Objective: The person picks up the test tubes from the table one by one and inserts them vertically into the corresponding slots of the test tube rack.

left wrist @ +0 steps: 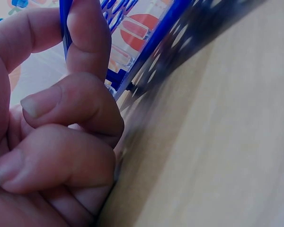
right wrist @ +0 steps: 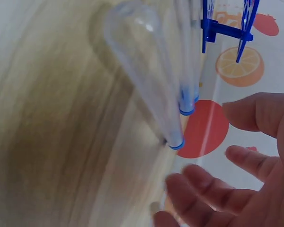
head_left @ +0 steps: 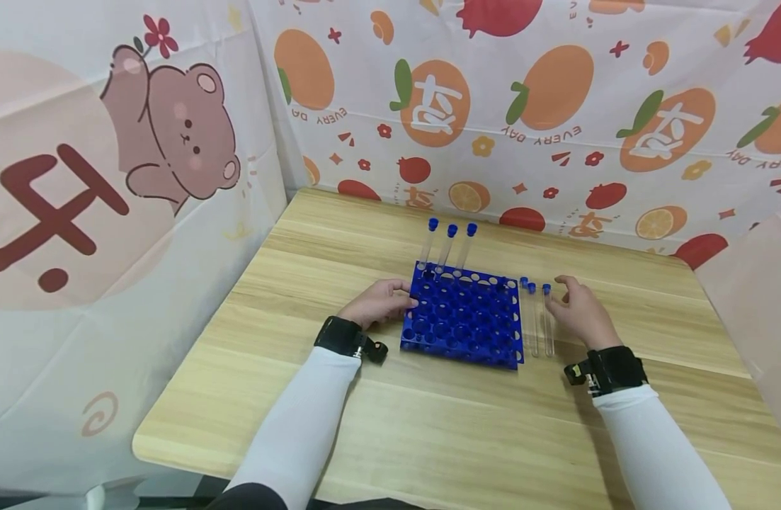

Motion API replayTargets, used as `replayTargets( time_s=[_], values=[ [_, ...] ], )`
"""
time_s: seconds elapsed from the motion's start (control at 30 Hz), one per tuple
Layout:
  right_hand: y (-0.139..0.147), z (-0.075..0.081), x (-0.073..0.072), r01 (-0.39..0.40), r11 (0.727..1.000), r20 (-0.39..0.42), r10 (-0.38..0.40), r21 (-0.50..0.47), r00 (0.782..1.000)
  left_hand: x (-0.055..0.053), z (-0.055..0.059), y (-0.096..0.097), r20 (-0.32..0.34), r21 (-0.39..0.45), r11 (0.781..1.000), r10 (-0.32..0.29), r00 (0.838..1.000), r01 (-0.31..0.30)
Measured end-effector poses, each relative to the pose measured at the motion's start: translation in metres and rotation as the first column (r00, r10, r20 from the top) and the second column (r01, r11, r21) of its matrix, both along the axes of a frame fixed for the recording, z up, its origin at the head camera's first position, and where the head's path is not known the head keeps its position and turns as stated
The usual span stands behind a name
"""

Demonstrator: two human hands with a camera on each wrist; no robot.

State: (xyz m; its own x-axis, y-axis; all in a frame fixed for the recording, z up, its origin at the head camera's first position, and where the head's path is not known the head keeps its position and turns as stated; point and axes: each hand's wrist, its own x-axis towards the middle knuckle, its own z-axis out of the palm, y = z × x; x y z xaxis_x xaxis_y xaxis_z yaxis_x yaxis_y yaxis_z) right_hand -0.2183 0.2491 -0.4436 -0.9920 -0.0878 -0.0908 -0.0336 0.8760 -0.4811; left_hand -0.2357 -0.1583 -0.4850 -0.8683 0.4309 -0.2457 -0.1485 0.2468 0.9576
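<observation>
At the left edge of the blue rack [head_left: 452,312], the left hand [head_left: 379,303] has its fingers clamped on it. Three capped tubes [head_left: 445,251] sit in the rack's far row. To the right, three loose tubes [head_left: 533,323] lie on the table [head_left: 428,425], long axes fore-and-aft, caps away. The nearer right hand [head_left: 584,312] angles forward-left, just right of the outermost cap [head_left: 546,289], fingers apart, holding nothing.

Curtained-off work corner, fruit-print cloth [head_left: 492,152] behind, bear-print cloth [head_left: 180,134] alongside, wood-grain table [head_left: 441,432]
</observation>
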Motion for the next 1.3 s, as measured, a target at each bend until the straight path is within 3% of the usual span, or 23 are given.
replayTargets(
  time_s=[0.2, 0.43, 0.63, 1.3],
  values=[
    [0.001, -0.005, 0.001, -0.014, 0.998, 0.041, 0.012, 0.053, 0.999, 0.000, 0.000, 0.000, 0.000, 0.007, 1.000, -0.005, 1.000, 0.005],
    [-0.005, -0.004, 0.000, -0.002, 0.989, -0.022, 0.005, 0.151, 1.000, 0.000, 0.000, 0.000, 0.009, 0.007, 1.000, 0.005, 1.000, -0.006],
    [-0.012, -0.003, -0.003, -0.010, 0.976, -0.012, 0.013, 0.215, 1.000, 0.000, 0.000, 0.000, 0.009, 0.005, 1.000, 0.012, 1.000, -0.012],
    [-0.021, -0.014, -0.003, -0.025, 0.952, -0.169, 0.080, 0.305, 0.982, 0.001, 0.001, 0.002, 0.013, 0.004, 1.000, 0.013, 1.000, -0.013]
  ],
)
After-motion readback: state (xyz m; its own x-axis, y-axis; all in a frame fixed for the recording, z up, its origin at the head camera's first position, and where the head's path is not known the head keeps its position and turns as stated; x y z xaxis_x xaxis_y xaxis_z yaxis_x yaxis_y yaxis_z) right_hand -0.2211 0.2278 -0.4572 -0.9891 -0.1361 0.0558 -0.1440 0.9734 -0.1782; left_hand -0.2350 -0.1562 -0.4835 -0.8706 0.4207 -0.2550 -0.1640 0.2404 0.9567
